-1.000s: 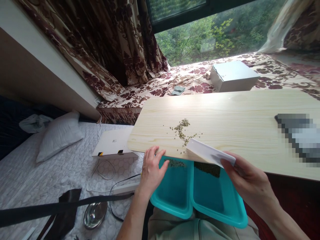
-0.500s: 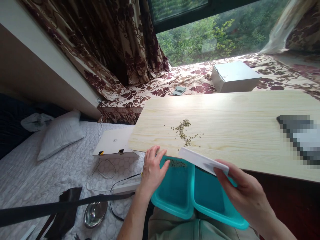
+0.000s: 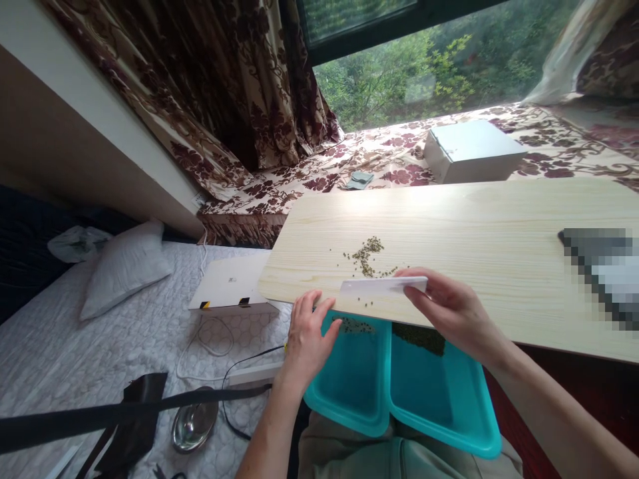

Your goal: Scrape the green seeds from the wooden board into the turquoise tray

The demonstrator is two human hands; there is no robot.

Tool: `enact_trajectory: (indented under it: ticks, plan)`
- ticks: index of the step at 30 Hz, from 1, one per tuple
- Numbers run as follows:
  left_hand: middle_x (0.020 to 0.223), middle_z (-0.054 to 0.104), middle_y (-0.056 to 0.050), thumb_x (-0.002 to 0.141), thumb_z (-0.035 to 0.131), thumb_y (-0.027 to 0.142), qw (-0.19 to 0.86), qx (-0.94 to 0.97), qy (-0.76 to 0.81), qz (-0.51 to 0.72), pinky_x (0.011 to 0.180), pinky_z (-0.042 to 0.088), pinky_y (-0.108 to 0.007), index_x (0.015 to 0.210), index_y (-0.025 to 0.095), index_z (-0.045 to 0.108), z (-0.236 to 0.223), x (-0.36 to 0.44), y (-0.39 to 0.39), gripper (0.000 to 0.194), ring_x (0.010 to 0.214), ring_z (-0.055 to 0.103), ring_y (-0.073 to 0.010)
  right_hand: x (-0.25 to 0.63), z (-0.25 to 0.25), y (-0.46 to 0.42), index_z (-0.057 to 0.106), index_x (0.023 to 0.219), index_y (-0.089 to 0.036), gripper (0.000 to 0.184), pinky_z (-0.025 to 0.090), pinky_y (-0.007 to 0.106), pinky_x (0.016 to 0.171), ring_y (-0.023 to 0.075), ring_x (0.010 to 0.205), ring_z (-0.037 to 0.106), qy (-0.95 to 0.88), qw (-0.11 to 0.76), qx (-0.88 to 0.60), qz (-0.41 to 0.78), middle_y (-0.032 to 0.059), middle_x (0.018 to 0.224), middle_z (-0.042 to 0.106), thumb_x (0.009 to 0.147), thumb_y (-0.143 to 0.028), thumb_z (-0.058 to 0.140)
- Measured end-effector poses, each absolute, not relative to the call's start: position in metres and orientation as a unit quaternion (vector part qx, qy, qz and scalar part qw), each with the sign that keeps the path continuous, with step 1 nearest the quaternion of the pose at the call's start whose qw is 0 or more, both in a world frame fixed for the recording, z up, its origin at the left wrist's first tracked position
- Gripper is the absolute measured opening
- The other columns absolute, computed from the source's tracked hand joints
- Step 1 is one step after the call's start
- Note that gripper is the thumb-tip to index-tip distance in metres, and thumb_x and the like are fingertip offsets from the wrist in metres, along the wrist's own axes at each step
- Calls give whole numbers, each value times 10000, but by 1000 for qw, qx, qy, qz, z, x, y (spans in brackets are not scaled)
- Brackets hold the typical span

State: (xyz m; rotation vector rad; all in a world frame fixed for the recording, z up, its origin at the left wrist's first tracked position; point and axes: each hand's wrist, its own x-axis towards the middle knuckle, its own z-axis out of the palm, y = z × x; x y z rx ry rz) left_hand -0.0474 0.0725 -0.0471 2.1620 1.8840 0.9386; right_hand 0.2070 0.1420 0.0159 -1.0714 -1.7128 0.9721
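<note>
My right hand (image 3: 452, 309) pinches a flat white plastic strip (image 3: 372, 286) held low over the pale wooden tabletop (image 3: 479, 233). A loose curved scatter of small greenish-brown beans or seeds (image 3: 369, 256) lies just beyond the strip, and a few stray ones lie on its near side. Below the table edge rests a teal two-part container (image 3: 349, 386). My left hand (image 3: 309, 339) grips its left far rim against the table edge, thumb inside and fingertips at the wood. Some seeds lie in the left part; a dark heap of seeds (image 3: 419, 338) fills the far end of the right part.
A pixelated dark device (image 3: 599, 273) lies at the table's right. Behind the table, a white box (image 3: 474, 150) and a folded cloth (image 3: 359, 179) sit on the window seat. A white carton (image 3: 229, 283), cables and a metal bowl (image 3: 194, 426) are on the bed at left.
My right hand has lifted the strip away from the container and moved it forward over the tabletop beside the seeds. The heap in the right part is now more exposed. My left hand stays in place.
</note>
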Motion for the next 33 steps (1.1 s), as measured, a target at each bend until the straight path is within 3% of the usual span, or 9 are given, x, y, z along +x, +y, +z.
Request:
enact_trajectory:
  ticks: [3,7,12,16,22,33]
  plan:
    - [1283,601,-129,945,626,247,52,705,619,341,1059,486,-506,1274,227,607,-46,-49,71,330,1244,560,-309,202,22,172,697,914,-189,256,541,298,677,212,781,674,-702,378,-394,458,60,821,731,849,-427,629]
    - [1303,602,-133,947,638,296,21,682,615,395,1083,456,-504,1303,222,561,-35,-48,66,371,1247,565,-294,184,26,197,687,920,-188,233,526,284,691,204,821,659,-740,283,-349,501,48,861,717,791,-372,624]
    - [994,717,-28,970,625,268,-44,663,608,434,1155,289,-587,1024,253,643,-20,-40,64,59,1102,648,-267,155,23,212,685,858,-182,181,480,254,619,163,715,611,-766,207,-316,520,15,775,687,712,-278,639]
    - [940,725,-10,986,605,256,-52,660,610,436,1183,219,-586,944,250,650,-18,-40,63,62,1070,659,-245,146,24,221,691,850,-182,208,418,233,543,126,618,541,-780,163,-316,515,-17,706,640,661,-199,604]
    - [1131,721,-76,1032,514,361,-27,630,627,457,1169,281,-533,1068,238,677,-24,-48,63,208,1160,628,-259,157,29,232,676,824,-192,257,371,230,502,117,575,495,-791,130,-332,498,-39,634,571,603,-162,546]
    - [1028,746,-53,1022,526,348,-27,642,623,445,1100,383,-503,1009,238,688,-34,-48,74,196,1112,648,-259,191,41,237,680,780,-180,232,386,237,535,125,606,509,-802,110,-361,463,-17,670,598,592,-166,546]
